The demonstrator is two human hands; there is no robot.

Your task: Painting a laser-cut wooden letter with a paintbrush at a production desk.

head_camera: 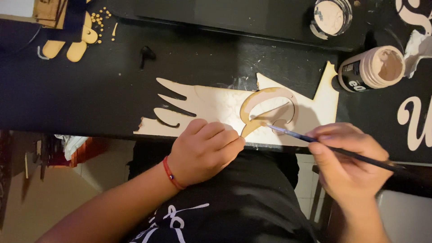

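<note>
We are partway through painting a curved wooden cutout (265, 105), which lies on a pale scrap board (216, 108) at the near edge of the black table (90, 90). Our left hand (204, 150) is curled, its fingertips pressing the cutout's lower end flat. Our right hand (348, 159) pinches a thin paintbrush (315, 141), the tip touching the cutout's inner curve. Tan paint seems to cover the left arc; the right part looks bare. Next, we judge, the brush needs steady strokes along that curve, and probably a reload from the open paint jar (375, 67) lying on its side nearby.
</note>
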